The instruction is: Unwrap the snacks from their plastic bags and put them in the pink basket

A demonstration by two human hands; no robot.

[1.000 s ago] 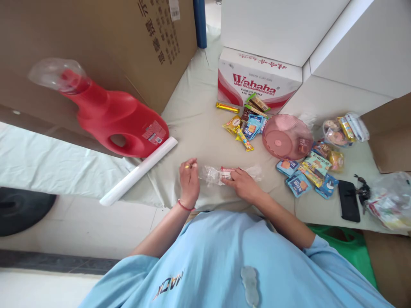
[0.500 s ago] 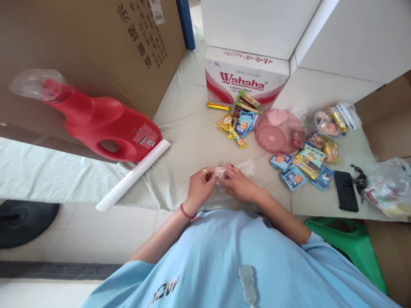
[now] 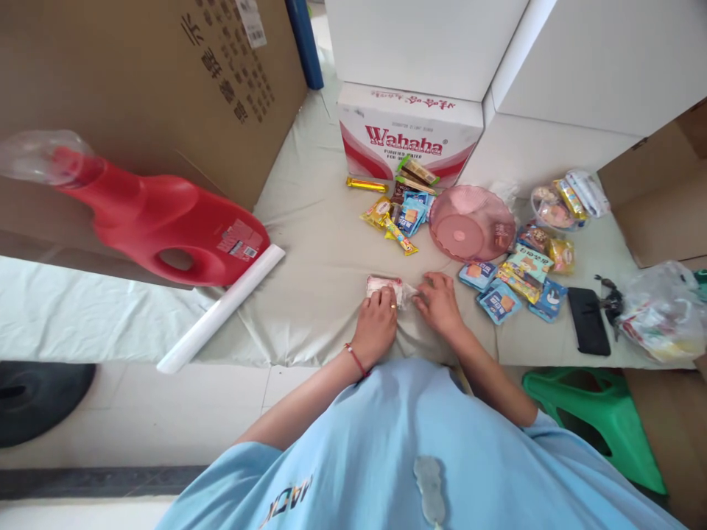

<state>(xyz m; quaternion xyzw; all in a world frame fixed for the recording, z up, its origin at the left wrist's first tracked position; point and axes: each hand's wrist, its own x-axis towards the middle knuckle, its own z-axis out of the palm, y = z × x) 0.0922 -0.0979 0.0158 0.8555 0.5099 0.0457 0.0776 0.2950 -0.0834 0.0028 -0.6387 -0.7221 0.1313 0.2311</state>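
Head view: on the cloth-covered bench (image 3: pixel 323 254), near its front edge, lies a small snack packet (image 3: pixel 382 283). The left hand (image 3: pixel 377 324) pinches its printed body and the right hand (image 3: pixel 442 308) its clear film tail. It looks light, crinkly and slippery, so it is best gripped by the sealed ends.

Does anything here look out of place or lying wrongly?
Yes. The red jug lies on its side against the cardboard box, its capped neck pointing left, not upright. The pink bowl looks tipped among the snack packets.
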